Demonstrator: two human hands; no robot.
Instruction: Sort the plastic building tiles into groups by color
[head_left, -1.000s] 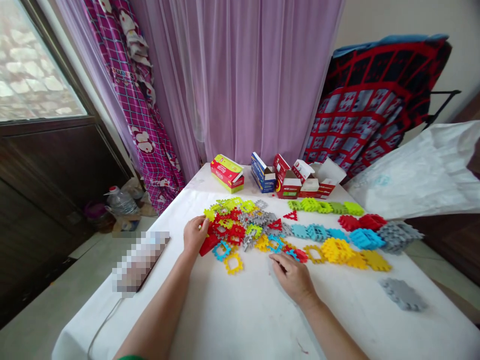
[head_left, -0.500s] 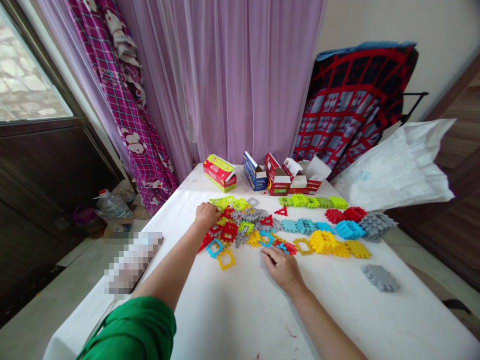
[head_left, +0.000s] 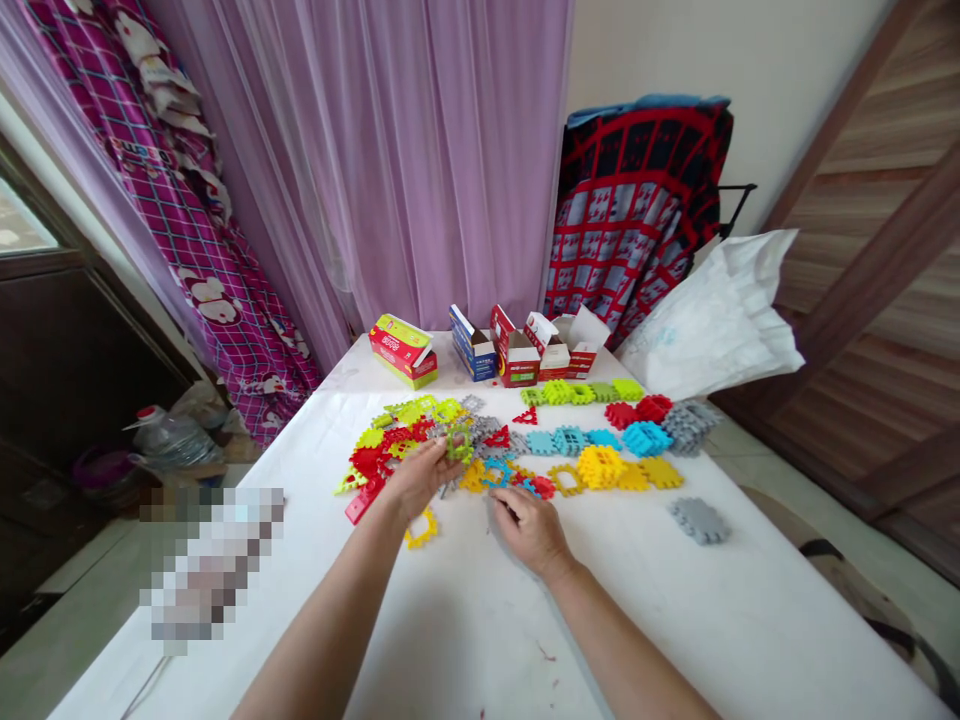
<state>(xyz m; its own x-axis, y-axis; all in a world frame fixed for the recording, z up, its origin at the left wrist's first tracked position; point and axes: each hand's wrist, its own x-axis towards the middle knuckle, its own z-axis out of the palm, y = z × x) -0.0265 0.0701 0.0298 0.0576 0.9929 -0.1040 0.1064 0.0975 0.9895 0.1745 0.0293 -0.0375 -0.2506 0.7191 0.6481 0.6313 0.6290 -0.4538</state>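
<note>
My left hand [head_left: 421,478] reaches over the front of a loose pile of toothed plastic building pieces. Its fingers close on a lime green building piece [head_left: 460,442], partly covered by the fingertips. Around it lie red pieces [head_left: 367,460], grey pieces [head_left: 487,425] and a yellow frame piece [head_left: 421,528]. My right hand [head_left: 529,528] rests on the table with its fingers curled, just in front of blue and red pieces [head_left: 536,486]. What it holds, if anything, is hidden.
Rows of lime [head_left: 577,392], light blue [head_left: 570,440] and yellow pieces [head_left: 604,467] lie right of the pile. A grey stack [head_left: 699,520] sits nearer. Small boxes [head_left: 403,350] line the back edge. A white bag [head_left: 712,310] stands right; a blurred-out item [head_left: 214,570] lies left.
My left hand has moved right and nearer, from the pile's left side to the lime green piece. My right hand stays curled at the pile's front. The view has turned right.
</note>
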